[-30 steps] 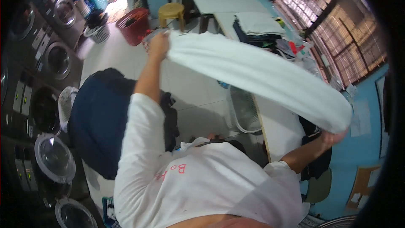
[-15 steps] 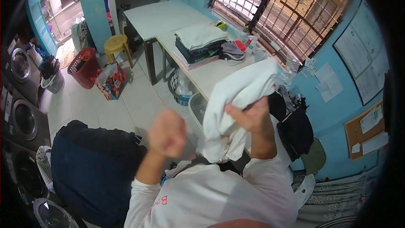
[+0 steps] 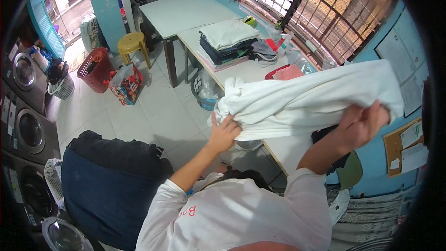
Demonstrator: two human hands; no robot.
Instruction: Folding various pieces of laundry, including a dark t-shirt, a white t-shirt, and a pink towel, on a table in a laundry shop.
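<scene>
A white cloth (image 3: 306, 100) is stretched in the air in front of me, above the near end of a long white table (image 3: 278, 146). My left hand (image 3: 224, 132) grips its bunched left end from below. My right hand (image 3: 364, 121) grips its right end near the blue wall. The cloth hangs folded over itself between the two hands and hides part of the tabletop.
A stack of folded clothes (image 3: 228, 42) and loose garments (image 3: 272, 53) lie farther along the table. A wire basket (image 3: 204, 90) stands under it. A large dark blue bag (image 3: 109, 183) sits at lower left, washing machines (image 3: 28, 130) line the left wall, and a red basket (image 3: 95, 69) and yellow stool (image 3: 132, 44) stand beyond.
The cloth was spread wide, then gathered as my hands came together; now my hands have parted again and it is stretched out sideways, shorter and doubled over.
</scene>
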